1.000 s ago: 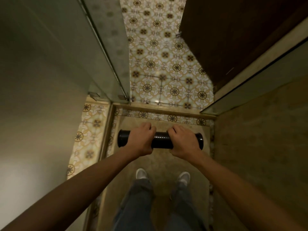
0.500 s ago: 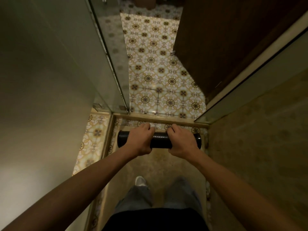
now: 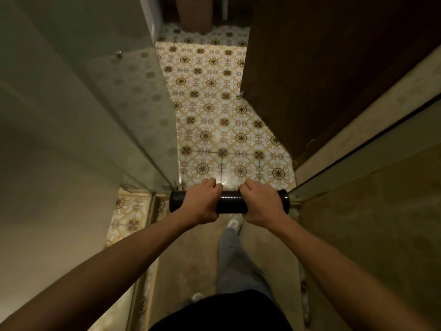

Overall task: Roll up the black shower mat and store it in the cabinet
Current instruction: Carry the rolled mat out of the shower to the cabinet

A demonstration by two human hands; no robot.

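Note:
The black shower mat is a tight horizontal roll held at arm's length in front of me. My left hand grips its left half and my right hand grips its right half, both with fingers curled over the top. The roll's two ends stick out past my fists. It hangs above the shower threshold, between the glass panels. No cabinet interior is visible.
A glass shower panel stands on my left and a glass-edged wall on my right. Patterned floor tiles stretch ahead. A dark wooden door rises at upper right. My right foot is stepping forward below the roll.
I have walked forward: the threshold that lay ahead is now under the roll, more tiled floor shows, and my right foot has stepped ahead. Both hands keep the same grip.

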